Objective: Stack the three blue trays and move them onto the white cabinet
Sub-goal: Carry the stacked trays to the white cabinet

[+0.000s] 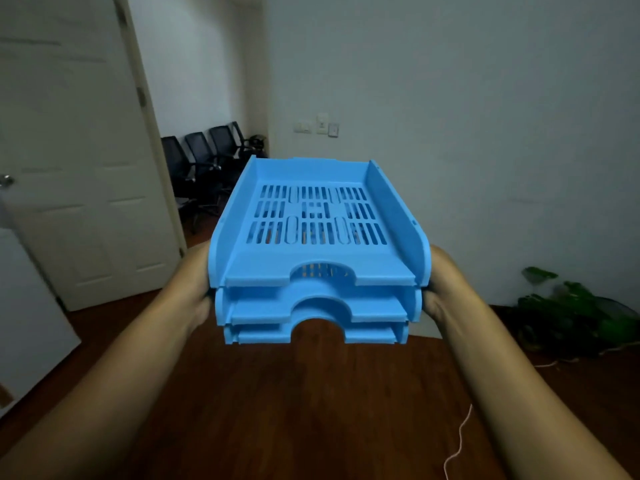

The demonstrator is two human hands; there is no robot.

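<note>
— The whole stack of blue trays [317, 252] is in the air between the two hands, out over the wooden floor [311, 410], clear of any surface. I see no white cabinet for certain.

— What worries you?

— The left hand [197, 289] and right hand [438, 285] only squeeze the side walls. The fingers are hidden behind the plastic, so I cannot tell how they curl, though both hands clearly clamp the stack. If the pressure eases, I'd guess the bottom tray [315, 336] slips out below the fingers.

— Anything inside?

— The top tray [318, 216], above the fingers, is empty; its slotted bottom is bare. The lower ones show nothing at their front openings.
</note>
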